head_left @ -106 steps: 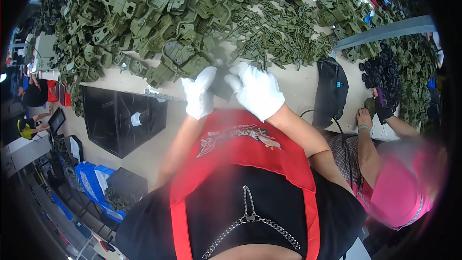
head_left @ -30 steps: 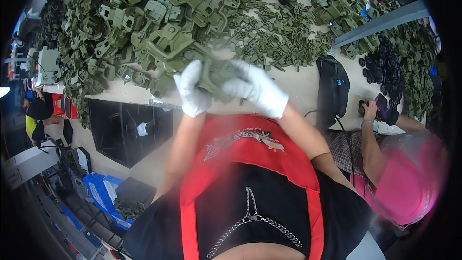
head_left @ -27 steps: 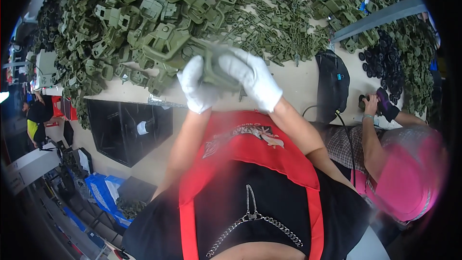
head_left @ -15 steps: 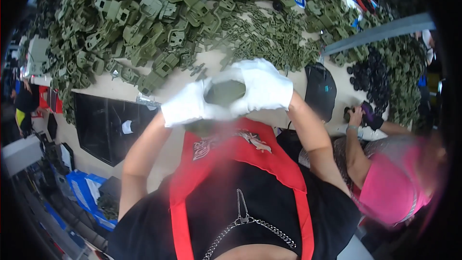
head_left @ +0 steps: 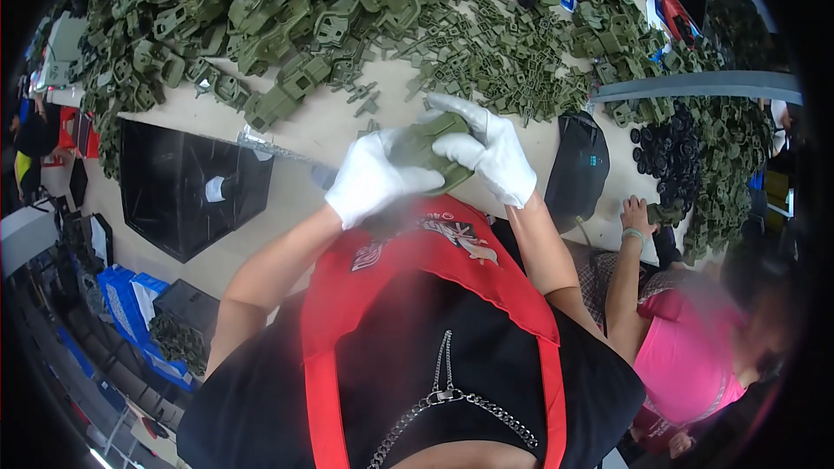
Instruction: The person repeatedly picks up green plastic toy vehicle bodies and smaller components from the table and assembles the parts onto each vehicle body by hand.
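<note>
The white fabric-gloved left hand and matching right hand pinch an olive-green moulded plastic shell between their fingers near the beige worktop's front edge, where even, light pressure should prevent twisting.

Our left hand and right hand, both white-gloved, meet closely in front of our chest, each bent into a grip. The left sits slightly lower, its thumb pointing toward the right. The right hand's fingers stretch leftward above its thumb, making a rough C. Below the hands, our bare left forearm slants outward, while our right forearm stands steeper. The left fingertips are probably curled underneath, though blur and overlap hide them.
</note>
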### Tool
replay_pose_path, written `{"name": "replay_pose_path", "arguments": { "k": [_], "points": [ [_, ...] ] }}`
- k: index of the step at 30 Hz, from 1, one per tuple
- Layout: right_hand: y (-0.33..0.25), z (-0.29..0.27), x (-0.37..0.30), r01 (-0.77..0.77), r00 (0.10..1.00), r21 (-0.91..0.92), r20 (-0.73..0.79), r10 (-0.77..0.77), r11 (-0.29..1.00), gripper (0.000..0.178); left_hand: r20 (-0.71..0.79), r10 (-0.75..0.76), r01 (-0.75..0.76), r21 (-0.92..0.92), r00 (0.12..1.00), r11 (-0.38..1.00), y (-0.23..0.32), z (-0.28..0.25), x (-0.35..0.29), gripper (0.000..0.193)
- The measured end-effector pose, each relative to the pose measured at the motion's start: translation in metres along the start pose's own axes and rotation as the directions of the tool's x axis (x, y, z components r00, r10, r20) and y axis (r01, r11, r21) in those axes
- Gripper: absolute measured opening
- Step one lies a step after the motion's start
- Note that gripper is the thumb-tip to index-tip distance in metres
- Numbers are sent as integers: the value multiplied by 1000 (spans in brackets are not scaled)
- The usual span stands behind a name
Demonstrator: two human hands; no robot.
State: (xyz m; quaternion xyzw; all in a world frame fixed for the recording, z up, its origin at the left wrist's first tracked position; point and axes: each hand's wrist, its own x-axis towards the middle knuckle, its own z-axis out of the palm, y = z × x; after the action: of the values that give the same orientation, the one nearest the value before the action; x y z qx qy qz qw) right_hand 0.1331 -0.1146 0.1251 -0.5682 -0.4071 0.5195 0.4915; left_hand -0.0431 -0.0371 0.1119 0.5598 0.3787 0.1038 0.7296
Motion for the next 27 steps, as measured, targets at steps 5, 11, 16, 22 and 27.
{"name": "replay_pose_path", "arguments": {
  "k": [5, 11, 16, 22, 27],
  "points": [
    [15, -1, 9, -42, 998, -64, -58, 39, 997, 48, 64, -69, 69, -13, 996, 998, -7, -3, 13, 48],
    [17, -13, 4, -134, 991, 96, 27, 132, 986, 53, 111, -120, 121, -2, 987, 993, 4, -4, 16, 59],
    [-24, 0, -12, -41, 993, -263, -116, 10, 964, 57, 159, 231, -259, 189, 960, 947, 27, 6, 0, 84],
    [41, -8, 5, -182, 961, 157, -179, 209, 971, 42, 317, -129, 153, -53, 940, 987, -7, 0, 42, 68],
    [19, -54, -6, 4, 948, 307, -303, 94, 952, 48, 151, 203, -238, 272, 967, 932, 23, -42, 34, 101]
  ]
}}
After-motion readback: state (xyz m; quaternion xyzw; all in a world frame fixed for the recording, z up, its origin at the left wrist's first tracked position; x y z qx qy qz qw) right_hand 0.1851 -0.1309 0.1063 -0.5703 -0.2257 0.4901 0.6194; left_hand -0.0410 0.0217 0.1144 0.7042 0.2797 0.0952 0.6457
